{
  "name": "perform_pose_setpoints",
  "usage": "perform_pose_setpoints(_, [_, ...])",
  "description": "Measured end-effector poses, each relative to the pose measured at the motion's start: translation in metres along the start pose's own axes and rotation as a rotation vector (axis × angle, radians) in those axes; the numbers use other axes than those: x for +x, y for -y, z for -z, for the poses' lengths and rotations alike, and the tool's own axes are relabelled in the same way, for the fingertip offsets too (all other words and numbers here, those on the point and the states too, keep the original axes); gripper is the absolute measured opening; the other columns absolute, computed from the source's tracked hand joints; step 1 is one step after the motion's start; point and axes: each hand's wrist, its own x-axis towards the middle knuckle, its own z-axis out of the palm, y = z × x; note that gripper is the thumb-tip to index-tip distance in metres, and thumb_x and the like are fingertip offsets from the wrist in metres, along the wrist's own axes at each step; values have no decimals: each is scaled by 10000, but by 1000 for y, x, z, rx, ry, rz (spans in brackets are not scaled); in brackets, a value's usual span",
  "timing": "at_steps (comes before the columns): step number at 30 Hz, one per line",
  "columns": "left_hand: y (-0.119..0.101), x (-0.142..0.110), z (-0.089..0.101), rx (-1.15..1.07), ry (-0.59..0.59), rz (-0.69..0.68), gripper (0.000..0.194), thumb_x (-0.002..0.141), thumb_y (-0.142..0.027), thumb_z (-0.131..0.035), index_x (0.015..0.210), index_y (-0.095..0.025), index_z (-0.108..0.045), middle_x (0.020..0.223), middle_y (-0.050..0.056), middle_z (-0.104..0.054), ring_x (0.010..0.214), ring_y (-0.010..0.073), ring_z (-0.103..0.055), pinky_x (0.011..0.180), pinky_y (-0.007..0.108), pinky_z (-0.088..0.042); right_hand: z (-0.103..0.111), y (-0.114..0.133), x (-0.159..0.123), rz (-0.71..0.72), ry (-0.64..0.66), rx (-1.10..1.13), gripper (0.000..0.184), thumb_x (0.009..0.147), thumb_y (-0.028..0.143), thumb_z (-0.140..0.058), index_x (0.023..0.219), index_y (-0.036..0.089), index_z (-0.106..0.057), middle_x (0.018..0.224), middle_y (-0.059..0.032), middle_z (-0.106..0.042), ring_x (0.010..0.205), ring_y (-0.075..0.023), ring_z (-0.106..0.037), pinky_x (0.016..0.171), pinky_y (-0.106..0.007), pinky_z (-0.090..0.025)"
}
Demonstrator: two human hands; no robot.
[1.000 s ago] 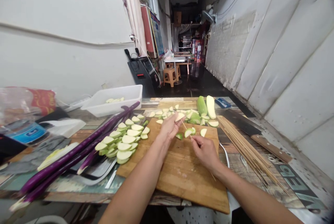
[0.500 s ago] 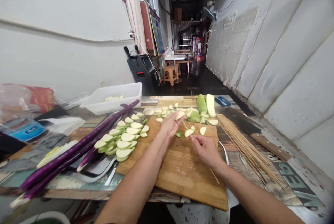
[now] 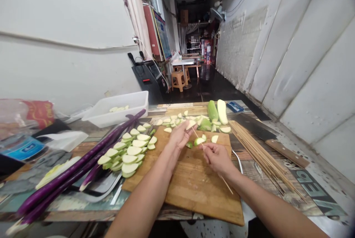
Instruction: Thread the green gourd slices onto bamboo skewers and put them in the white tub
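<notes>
Above the far part of a wooden cutting board [image 3: 199, 190], my left hand [image 3: 179, 133] pinches a pale green-edged vegetable slice [image 3: 190, 124]. My right hand [image 3: 217, 156] is closed on a thin wooden skewer [image 3: 227, 185], whose tip end reaches up to that slice. Another slice [image 3: 199, 141] sits on the skewer between my hands. A few loose pieces, such as a half-round slice [image 3: 214, 139], lie on the board close by. Left of the board, several skewered rows of slices [image 3: 134, 150] are piled on a tray [image 3: 97, 190].
Long purple eggplants [image 3: 83, 160] lie at the left, before a white plastic bin [image 3: 119, 106]. Cut slices and a halved green vegetable [image 3: 213, 111] are behind the board. At the right are a bundle of skewers [image 3: 257, 156] and a cleaver [image 3: 285, 153].
The view has shifted slightly. Both hands keep their hold, with the skewer still at the slice in my left hand; the other slice on the skewer has turned a little.
</notes>
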Motion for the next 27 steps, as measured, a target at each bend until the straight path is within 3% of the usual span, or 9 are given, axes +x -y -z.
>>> perform_pose_setpoints(3, [0, 2, 1, -4, -12, 4, 61, 782, -63, -523, 759, -55, -579, 871, 141, -645, 916, 233, -612, 817, 354, -518, 2, 2, 2, -93, 38, 72, 291, 708, 382, -489, 831, 132, -573, 373, 96, -371, 252, -41, -220, 283, -172, -140])
perform_pose_setpoints(6, [1, 2, 2, -11, -21, 16, 55, 778, -55, -522, 752, -59, -571, 868, 137, -644, 918, 240, -612, 816, 366, -518, 4, 0, 5, -67, 29, 38, 284, 728, 378, -469, 824, 133, -575, 388, 91, -379, 256, -43, -223, 285, -174, -150])
perform_pose_setpoints(12, [0, 1, 1, -17, -26, 18, 70, 784, -48, -507, 761, -71, -569, 837, 122, -651, 914, 249, -615, 810, 384, -516, 6, -8, 6, 352, -159, -443, 259, 790, 297, -445, 670, 141, -614, 508, 3, -513, 477, -97, -433, 457, -188, -316])
perform_pose_setpoints(15, [1, 1, 1, -14, -21, 20, 80, 786, -46, -501, 757, -66, -573, 836, 126, -651, 901, 251, -620, 808, 391, -515, 6, -9, 4, 449, -189, -595, 248, 802, 250, -432, 682, 152, -626, 600, -26, -580, 551, -118, -481, 526, -201, -341])
perform_pose_setpoints(23, [7, 0, -3, 0, -19, 33, 32, 769, -69, -545, 743, -66, -563, 883, 142, -639, 921, 251, -611, 827, 390, -502, 7, -9, 14, 461, -158, -587, 300, 848, 273, -383, 717, 147, -621, 599, -14, -560, 550, -121, -473, 538, -206, -343])
perform_pose_setpoints(27, [7, -2, -5, -23, 26, 61, 106, 819, -157, -501, 791, -73, -561, 919, 148, -634, 927, 241, -609, 829, 397, -498, 8, -11, 15, 454, -166, -555, 297, 847, 288, -390, 750, 146, -632, 643, -23, -587, 586, -127, -496, 572, -212, -367])
